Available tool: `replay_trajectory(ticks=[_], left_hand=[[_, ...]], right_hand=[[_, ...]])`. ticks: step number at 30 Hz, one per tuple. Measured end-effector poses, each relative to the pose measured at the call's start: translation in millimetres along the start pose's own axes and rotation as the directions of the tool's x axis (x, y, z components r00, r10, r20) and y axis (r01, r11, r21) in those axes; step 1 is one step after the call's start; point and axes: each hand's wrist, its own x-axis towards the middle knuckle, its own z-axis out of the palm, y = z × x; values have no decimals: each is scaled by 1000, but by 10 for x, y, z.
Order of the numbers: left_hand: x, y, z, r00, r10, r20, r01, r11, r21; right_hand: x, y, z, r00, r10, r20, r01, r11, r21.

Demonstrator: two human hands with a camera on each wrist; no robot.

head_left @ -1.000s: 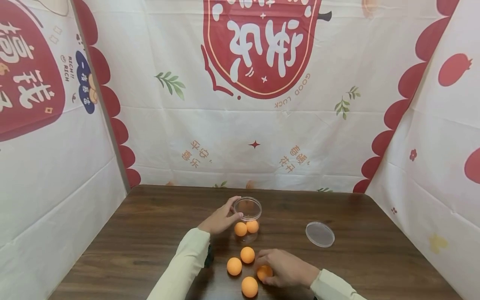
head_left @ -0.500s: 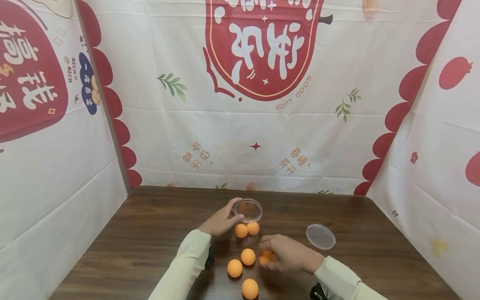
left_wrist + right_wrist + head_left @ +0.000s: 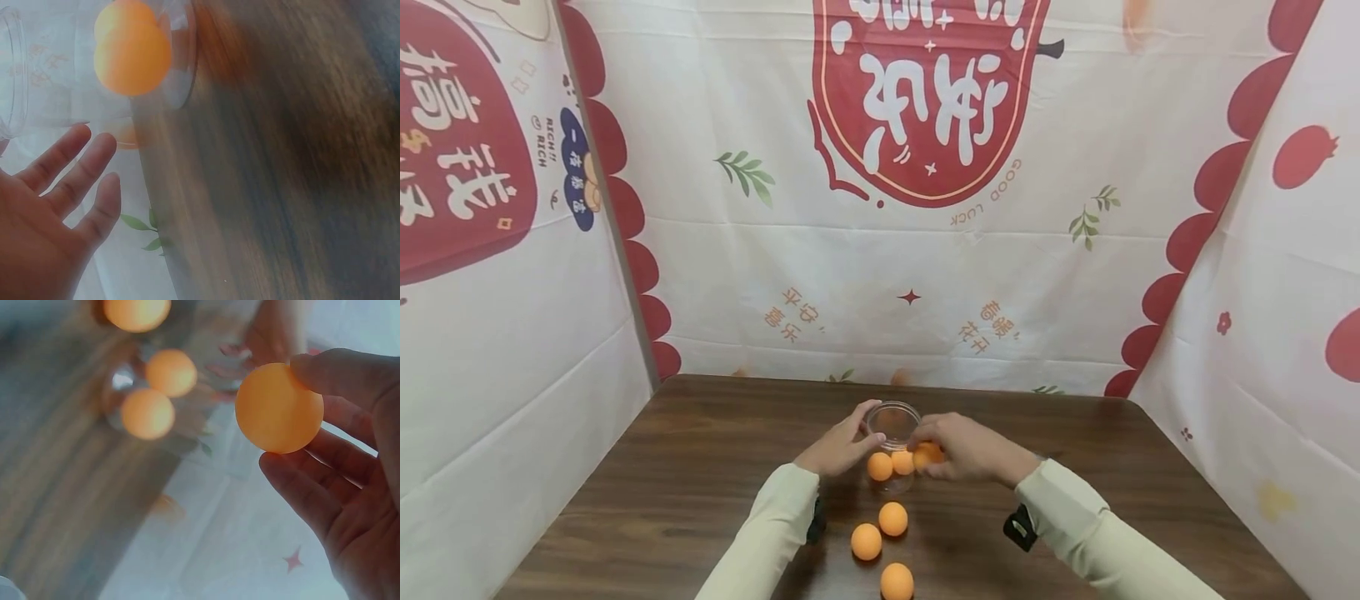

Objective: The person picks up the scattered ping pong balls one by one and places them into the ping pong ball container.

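A clear round jar (image 3: pixel 892 486), its top uncovered, stands upright on the table with two orange ping-pong balls (image 3: pixel 880 467) inside. My left hand (image 3: pixel 837 444) steadies it from the left, thumb and forefinger at the rim; the other fingers spread beside the wall in the left wrist view. Between thumb and fingertips my right hand (image 3: pixel 973 448) pinches another orange ping-pong ball (image 3: pixel 278 407), just right of the jar near rim height. Three loose balls lie in front of the jar: one close (image 3: pixel 892 518), one to its left (image 3: pixel 867 542), one nearest me (image 3: pixel 897 581).
A dark wooden table (image 3: pixel 722 483) carries everything. White printed cloth (image 3: pixel 775 258) hangs behind it and along both sides. The right forearm and sleeve (image 3: pixel 1075 517) cover the spot where the clear lid lay.
My right hand has lifted a ping-pong ball off the table and brought it forward to the jar's right side. The left hand stays at the jar; the lid is now hidden.
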Motion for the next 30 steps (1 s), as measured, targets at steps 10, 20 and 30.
replay_trajectory(ticks=[10, 20, 30], left_hand=[[22, 63, -41, 999, -18, 35, 17, 999, 45], [8, 45, -42, 999, -34, 24, 32, 998, 60], [20, 35, -46, 997, -68, 22, 66, 996, 65]], right_hand=[[304, 111, -228, 996, 30, -89, -33, 999, -29], [508, 233, -163, 987, -9, -159, 8, 1000, -8], [571, 285, -71, 986, 13, -167, -14, 1000, -7]])
